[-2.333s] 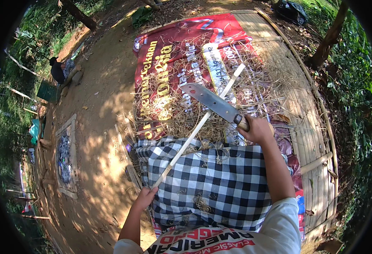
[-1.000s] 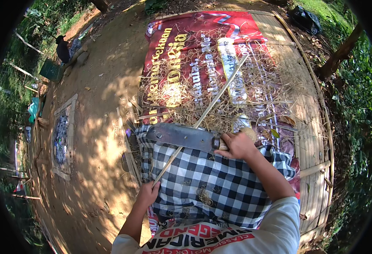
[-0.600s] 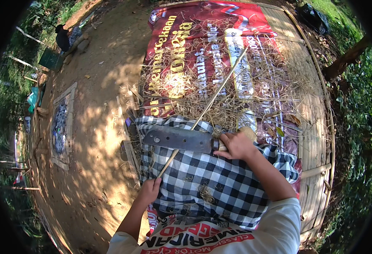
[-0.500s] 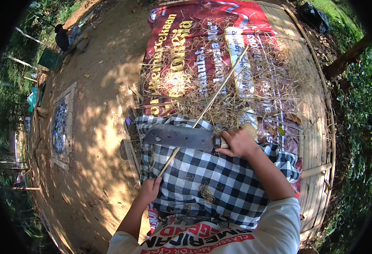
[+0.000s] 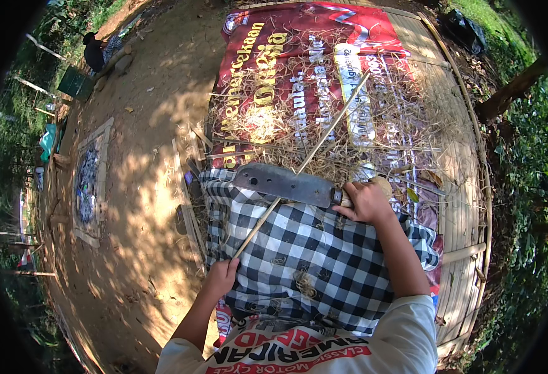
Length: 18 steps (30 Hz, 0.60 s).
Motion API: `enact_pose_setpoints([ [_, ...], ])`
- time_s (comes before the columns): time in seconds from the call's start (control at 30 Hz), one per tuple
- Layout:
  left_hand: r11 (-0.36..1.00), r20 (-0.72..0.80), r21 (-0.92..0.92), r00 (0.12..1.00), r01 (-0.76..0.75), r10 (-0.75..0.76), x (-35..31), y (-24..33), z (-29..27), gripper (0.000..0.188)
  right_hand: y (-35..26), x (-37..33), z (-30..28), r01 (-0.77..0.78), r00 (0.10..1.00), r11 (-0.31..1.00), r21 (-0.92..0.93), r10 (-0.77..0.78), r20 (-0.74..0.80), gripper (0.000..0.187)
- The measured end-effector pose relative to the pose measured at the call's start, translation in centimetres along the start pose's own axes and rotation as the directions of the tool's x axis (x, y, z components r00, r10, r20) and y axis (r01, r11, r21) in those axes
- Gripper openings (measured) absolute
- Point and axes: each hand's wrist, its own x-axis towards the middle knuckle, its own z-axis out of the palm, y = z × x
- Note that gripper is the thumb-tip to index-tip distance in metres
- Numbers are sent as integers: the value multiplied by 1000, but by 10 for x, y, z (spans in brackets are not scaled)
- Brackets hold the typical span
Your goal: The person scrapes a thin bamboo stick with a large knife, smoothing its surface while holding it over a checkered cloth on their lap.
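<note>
Got the thin stick (image 5: 257, 228) clamped in my left hand (image 5: 223, 276), slanting up over the checked cloth (image 5: 330, 249) on my lap, and my right hand (image 5: 368, 201) is wrapped round the handle of the big knife (image 5: 286, 183), blade lying across the stick. I'd call this the shaving-down step. Next pass probably wants a shallow blade angle and a steady left, imo.

I see the left fisheye on the worker's head, looking down from close above the bamboo platform (image 5: 461, 218) and out toward its far edge.
</note>
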Motion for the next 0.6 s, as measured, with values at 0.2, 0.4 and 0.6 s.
enact_pose_setpoints([
  [0.2, 1000, -21, 2, 1000, 5, -5, -1, 7, 0, 47, 16, -4, -1, -26, 1000, 997, -70, 27, 16, 58],
  [0.4, 1000, -22, 7, 1000, 15, -15, -3, 8, 0, 46, 16, -3, -9, -63, 996, 993, -97, 68, 57, 59],
  [0.6, 999, -27, 48, 1000, 9, -8, -10, 3, -4, 46, 68, -11, -15, -394, 916, 918, -50, 387, -109, 55],
])
